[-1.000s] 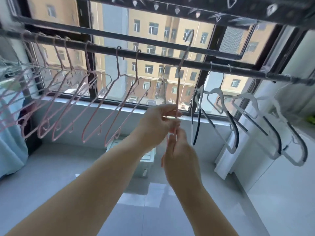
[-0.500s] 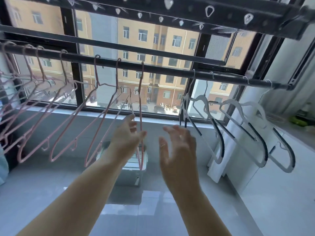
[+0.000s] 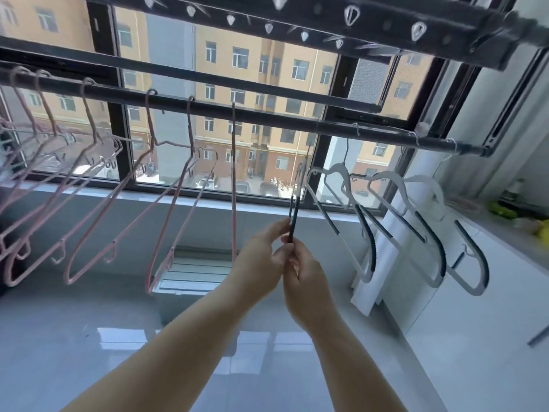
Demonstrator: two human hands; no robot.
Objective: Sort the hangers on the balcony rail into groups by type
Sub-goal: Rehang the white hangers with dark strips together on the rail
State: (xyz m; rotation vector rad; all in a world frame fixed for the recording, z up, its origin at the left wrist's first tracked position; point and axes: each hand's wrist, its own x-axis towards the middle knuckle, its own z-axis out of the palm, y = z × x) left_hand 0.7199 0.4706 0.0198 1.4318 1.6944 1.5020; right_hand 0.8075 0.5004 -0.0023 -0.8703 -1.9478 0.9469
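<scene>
Head: both hands (image 3: 259,261) (image 3: 303,279) on hanger (image 3: 294,215)

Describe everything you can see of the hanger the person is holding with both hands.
The held hanger is seen nearly edge-on, so it shows as a thin, slightly tilted bar. Its lower stretch is black and ribbed, seemingly a rubbery non-slip strip; its upper part is blurred. The left hand and right hand pinch its lower end. It sits below the rail, between the pink wire hangers and the white-and-black hangers. Whether its hook is on the rail cannot be told.
</scene>
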